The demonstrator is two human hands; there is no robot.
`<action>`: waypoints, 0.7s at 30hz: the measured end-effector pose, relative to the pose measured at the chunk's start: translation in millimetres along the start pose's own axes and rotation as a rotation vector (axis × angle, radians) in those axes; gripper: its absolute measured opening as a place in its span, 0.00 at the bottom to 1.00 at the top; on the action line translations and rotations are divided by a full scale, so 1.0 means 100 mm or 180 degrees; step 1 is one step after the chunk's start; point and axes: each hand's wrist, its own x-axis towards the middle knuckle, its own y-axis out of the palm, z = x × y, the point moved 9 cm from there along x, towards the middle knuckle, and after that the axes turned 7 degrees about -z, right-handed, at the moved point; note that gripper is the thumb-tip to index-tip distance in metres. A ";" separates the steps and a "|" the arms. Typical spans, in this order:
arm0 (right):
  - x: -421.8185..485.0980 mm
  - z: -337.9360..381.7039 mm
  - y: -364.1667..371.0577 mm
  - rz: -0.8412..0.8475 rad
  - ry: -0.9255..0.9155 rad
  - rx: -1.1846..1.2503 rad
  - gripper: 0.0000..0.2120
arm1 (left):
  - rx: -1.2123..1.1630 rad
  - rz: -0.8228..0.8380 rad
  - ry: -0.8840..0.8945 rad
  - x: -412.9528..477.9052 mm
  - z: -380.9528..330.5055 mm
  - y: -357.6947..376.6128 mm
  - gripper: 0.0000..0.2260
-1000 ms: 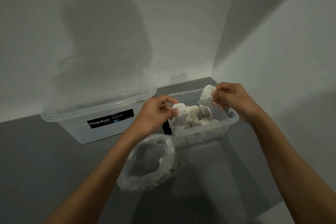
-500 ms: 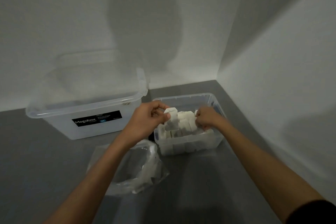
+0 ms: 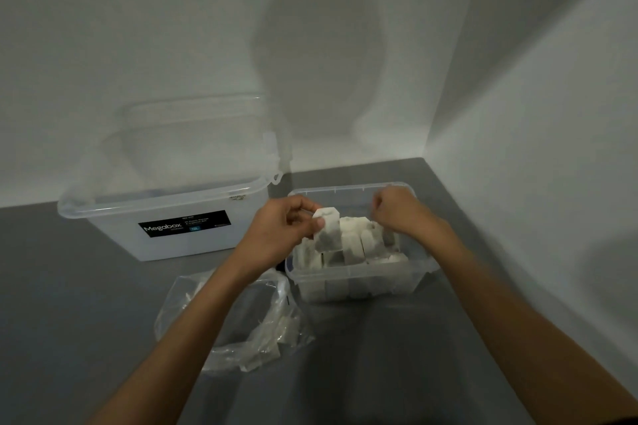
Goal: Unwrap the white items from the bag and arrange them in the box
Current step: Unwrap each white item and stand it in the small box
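Grey desk (image 3: 86,304) set in a white wall corner. Three containers on it.

1. Small clear box (image 3: 348,188), right of centre, open top, no lid on it. It holds a dense batch of white items (image 3: 355,241), block-shaped, standing side by side in rows. The upper ones rise above the rim. More show through the front wall lower down. The far strip of the box, by the back rim, looks unfilled.

2. Plastic bag (image 3: 193,293), clear and crumpled, lies on the desk just in front and to the left of the small box. Its mouth gapes open upward. Whitish pieces sit along its lower right fold; cannot tell whether they are items or loose wrapping.

3. Large clear bin (image 3: 114,214), left of the small box and near the back wall, with a black label (image 3: 184,223) reading "Megabox" on its front. Interior blurred, contents cannot be made out. A translucent lid (image 3: 193,134) stands tilted behind its top, against the wall.

Hands:
- Left hand (image 3: 276,235) is over the left edge of the small box, thumb and fingers pinching one white item (image 3: 326,229). The item is upright, raised above the packed rows, with its lower end level with their tops.
- Right hand (image 3: 400,210) is over the back right part of the same box, fingers curled inward. Cannot tell whether anything is held in them.

Both forearms reach in from the bottom edge, the left one crossing over the bag.
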 end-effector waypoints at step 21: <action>-0.45 0.40 -0.30 0.0703 -0.0376 0.2319 0.04 | -0.0799 0.0065 -0.0276 0.12 0.05 0.28 0.05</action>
